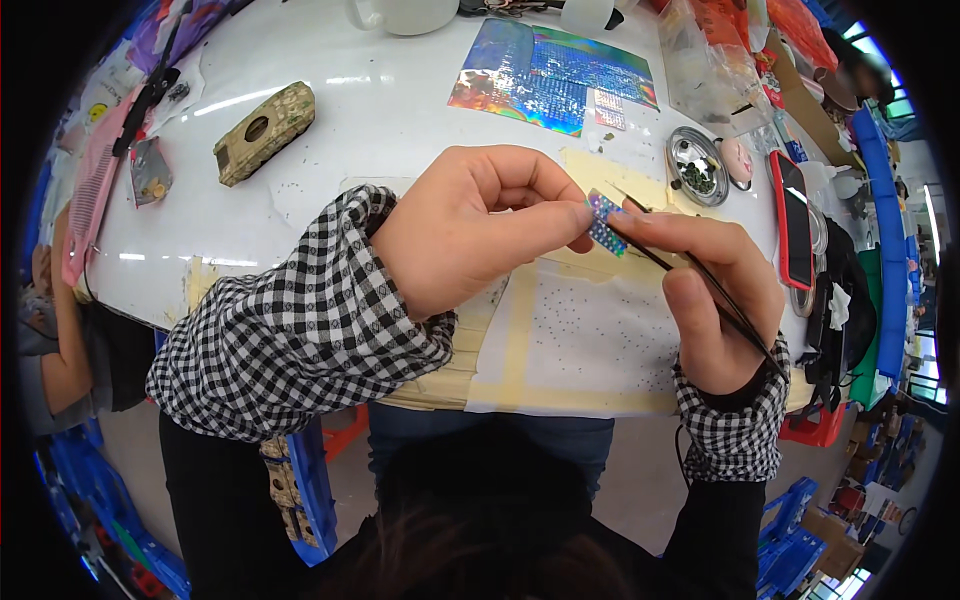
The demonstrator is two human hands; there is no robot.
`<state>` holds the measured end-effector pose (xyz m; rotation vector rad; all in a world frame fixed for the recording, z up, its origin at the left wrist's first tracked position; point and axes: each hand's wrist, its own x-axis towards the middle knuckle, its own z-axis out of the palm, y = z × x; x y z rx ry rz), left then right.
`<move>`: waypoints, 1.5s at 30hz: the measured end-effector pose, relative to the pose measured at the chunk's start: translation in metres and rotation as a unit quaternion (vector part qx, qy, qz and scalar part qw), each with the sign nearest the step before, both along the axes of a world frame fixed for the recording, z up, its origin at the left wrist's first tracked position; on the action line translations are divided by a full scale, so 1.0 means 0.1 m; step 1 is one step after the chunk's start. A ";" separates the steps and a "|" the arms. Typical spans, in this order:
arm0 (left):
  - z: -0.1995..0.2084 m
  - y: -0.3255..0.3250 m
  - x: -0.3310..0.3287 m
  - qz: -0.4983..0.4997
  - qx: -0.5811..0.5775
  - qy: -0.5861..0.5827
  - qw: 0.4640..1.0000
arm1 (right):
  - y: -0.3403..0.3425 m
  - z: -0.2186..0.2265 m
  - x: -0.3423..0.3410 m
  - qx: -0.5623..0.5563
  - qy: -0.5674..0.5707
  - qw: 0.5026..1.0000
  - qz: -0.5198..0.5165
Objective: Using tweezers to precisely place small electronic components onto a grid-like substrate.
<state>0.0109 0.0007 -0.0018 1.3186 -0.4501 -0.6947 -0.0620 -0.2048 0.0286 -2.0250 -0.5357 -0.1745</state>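
Observation:
Between thumb and fingers, my left hand (480, 205) pinches a small shiny holographic piece (606, 228) covered in dots. My right hand (715, 290) holds dark tweezers (700, 280), and its index fingertip touches the right edge of the shiny piece. The tweezers slant from my palm toward the upper left, their thin tips showing just past that fingertip. Below both hands lies a white sheet (580, 330) scattered with tiny dark specks and edged with yellowish tape. Larger holographic sheets (545, 80) lie farther back, a small dotted card (609, 109) beside them.
A camouflage-patterned shell (264, 134) with a round hole lies at the left. Toward the right are a round metal dish (697, 165) of small dark green bits, a red-edged phone (791, 220) and plastic bags (710, 70). Another person's arm (68, 320) shows at the far left.

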 end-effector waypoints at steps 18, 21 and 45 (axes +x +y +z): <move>-0.02 0.01 0.00 0.028 -0.032 0.045 0.998 | 0.05 -0.08 0.01 0.015 -0.022 0.999 -0.037; -0.02 0.00 0.00 0.039 -0.039 0.024 0.998 | 0.04 -0.06 0.01 -0.025 -0.043 0.998 -0.036; -0.04 0.00 0.00 0.055 -0.014 -0.063 0.996 | 0.04 -0.06 0.03 -0.105 -0.118 0.987 -0.025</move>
